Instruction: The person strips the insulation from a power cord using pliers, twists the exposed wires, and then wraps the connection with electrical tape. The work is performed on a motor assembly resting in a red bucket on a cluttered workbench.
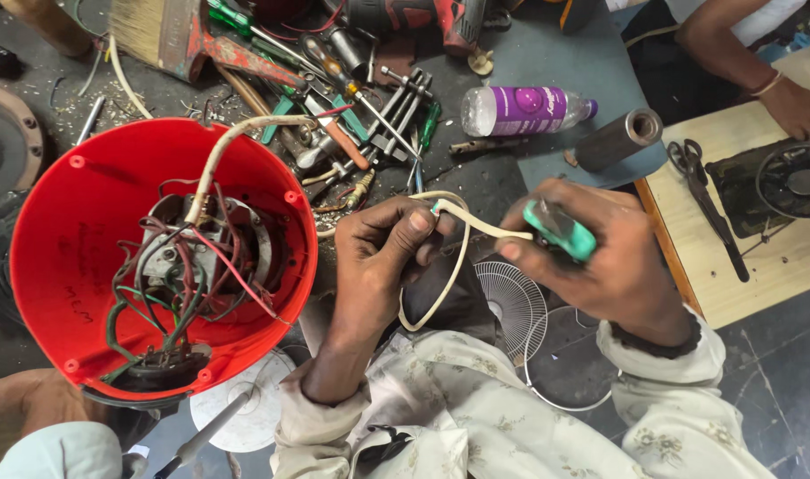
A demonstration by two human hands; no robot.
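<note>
While both hands work the cream cable (458,257) at frame centre, the red fan housing (86,222) sits at left with its wiring exposed.

Left hand (378,253) is pinched shut on the cable near its end; right hand (600,262) is clamped on a green-handled tool (560,229), tip against the same cable, hands close together. Risk, as I judge it: the tool tip could slip off the thin cable into the left fingers, or nick the conductor. Surface is a dark, gritty floor; loose screwdrivers (352,106), a paintbrush (170,35), a purple-labelled bottle (524,111) lie at top. Another person's hand (799,106) rests at upper right by scissors (702,191).
</note>
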